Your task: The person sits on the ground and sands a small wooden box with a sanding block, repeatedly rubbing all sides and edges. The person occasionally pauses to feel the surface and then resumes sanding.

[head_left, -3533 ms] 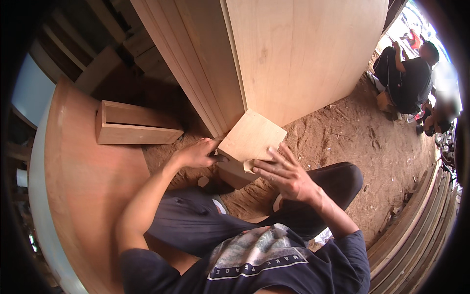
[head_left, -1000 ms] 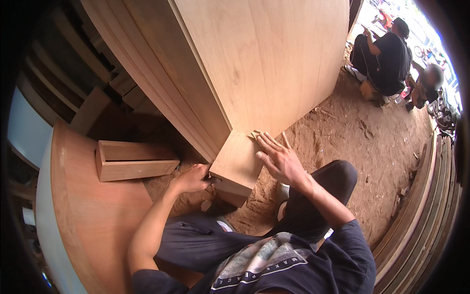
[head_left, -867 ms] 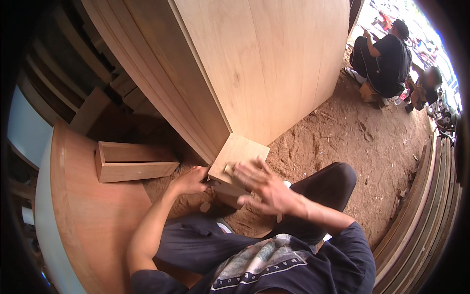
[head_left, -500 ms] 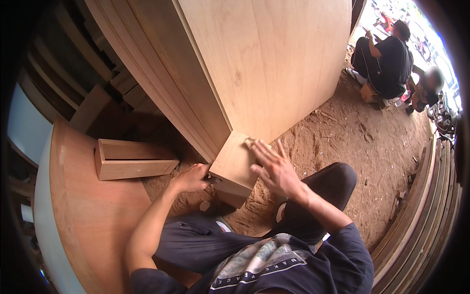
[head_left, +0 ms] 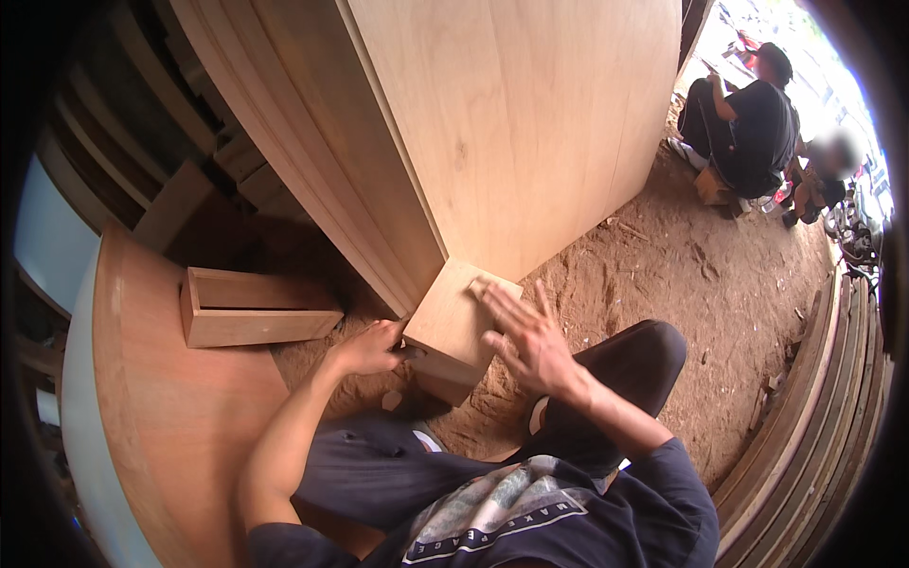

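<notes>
Just beyond the bent legs (head_left: 644, 358), the left hand (head_left: 369, 350) curls its fingers tightly around the left edge of a box (head_left: 440, 317); the right hand (head_left: 536, 348) lies fairly open, fingertips pressing a pad (head_left: 477, 284) onto its top. The box meets a panel's (head_left: 530, 123) corner, right of a drawer (head_left: 260, 327). Farther off, a person (head_left: 762, 133) sits low.

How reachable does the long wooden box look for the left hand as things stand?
Probably yes: the long wooden box lies just left of the left hand, with nothing visible between them, though it would likely have to let go of the wooden block.
</notes>
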Demonstrator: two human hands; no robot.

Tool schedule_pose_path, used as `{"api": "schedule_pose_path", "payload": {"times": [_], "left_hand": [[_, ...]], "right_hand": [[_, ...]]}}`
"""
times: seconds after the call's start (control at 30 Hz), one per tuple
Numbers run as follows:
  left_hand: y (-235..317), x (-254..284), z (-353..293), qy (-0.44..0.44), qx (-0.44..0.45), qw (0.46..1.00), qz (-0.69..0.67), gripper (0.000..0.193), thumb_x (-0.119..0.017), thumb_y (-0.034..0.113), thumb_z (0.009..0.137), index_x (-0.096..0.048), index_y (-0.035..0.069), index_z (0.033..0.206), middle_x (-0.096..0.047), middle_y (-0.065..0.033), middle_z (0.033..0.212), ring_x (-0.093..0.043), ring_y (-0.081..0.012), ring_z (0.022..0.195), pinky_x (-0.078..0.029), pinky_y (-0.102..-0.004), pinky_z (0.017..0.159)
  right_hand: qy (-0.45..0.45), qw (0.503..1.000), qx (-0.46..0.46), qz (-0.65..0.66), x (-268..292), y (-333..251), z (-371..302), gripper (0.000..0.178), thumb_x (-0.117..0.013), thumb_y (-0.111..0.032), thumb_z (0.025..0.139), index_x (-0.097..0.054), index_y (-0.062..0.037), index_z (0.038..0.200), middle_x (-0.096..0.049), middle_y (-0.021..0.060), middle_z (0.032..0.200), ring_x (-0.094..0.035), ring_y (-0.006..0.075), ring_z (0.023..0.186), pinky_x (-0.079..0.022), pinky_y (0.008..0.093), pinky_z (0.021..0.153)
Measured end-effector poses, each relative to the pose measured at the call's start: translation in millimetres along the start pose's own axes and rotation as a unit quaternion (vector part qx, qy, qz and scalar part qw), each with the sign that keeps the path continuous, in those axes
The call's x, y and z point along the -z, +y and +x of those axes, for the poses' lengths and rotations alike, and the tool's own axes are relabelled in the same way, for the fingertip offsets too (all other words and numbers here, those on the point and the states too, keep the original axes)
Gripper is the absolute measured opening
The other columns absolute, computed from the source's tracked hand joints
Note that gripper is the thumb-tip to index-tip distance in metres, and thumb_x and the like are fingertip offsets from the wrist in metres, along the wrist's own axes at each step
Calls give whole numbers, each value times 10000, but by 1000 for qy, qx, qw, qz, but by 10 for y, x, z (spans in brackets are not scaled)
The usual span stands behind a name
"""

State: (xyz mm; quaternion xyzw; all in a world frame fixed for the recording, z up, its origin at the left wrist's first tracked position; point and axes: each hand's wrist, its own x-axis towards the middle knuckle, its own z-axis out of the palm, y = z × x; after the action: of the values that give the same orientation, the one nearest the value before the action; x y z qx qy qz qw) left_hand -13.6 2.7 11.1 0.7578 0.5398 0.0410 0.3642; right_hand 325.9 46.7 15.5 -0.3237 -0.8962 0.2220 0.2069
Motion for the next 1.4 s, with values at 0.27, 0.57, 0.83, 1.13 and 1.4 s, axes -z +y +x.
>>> {"api": "schedule_pose_path", "payload": {"times": [0.27, 0.57, 0.83, 1.13, 1.4], "left_hand": [[-153, -101, 5, 33, -62, 997, -28, 568, -708, 109, 884, -603, -29, 1425, -767, -291, 1208, -729, -485, 1143, -594, -522, 971], [-61, -34, 33, 69, -96, 993, -15, 509, -760, 254, 997, -619, -42, 1386, -764, -295, 1197, -716, -500, 1139, -577, -529, 977], [-39, -39, 51, 20, -31, 999, -35, 554, -774, 282, 1015, -600, -33, 1437, -765, -283, 1235, -715, -485, 1184, -574, -530, 1021], [28, -7, 43, 3, -27, 999, -32, 633, -750, 156, 937, -554, 0, 1519, -748, -276, 1311, -704, -465, 1235, -566, -535, 1060], [-79, -3, 50, -22, 12, 1000, -15, 657, -747, 182, 929, -550, 1, 1529, -720, -289, 1367, -668, -462, 1297, -525, -523, 1126]], "right_hand": [[-46, 989, 138, 40, -71, -441, -296, 737, -537, -508, 1139, -430, -35, 1694, -446, 165, 1749, -401, 298, 1640, -30, 702, 1355], [-81, 989, 118, -46, -10, -392, 72, 801, -359, -643, 1161, -323, -105, 1753, -351, 98, 1810, -340, 252, 1667, 0, 757, 1327], [-53, 995, -57, -66, 156, 221, 344, 756, -391, -545, 1182, -305, -48, 1745, -350, 164, 1800, -303, 310, 1678, -75, 766, 1320], [-18, 997, -48, -52, 118, 152, 172, 763, -465, -521, 1171, -333, -3, 1717, -397, 194, 1768, -336, 328, 1664, -167, 794, 1291], [-35, 995, 44, -82, 11, -213, 57, 812, -481, -545, 1156, -321, 22, 1715, -393, 199, 1770, -341, 319, 1664, -132, 818, 1279]]}}
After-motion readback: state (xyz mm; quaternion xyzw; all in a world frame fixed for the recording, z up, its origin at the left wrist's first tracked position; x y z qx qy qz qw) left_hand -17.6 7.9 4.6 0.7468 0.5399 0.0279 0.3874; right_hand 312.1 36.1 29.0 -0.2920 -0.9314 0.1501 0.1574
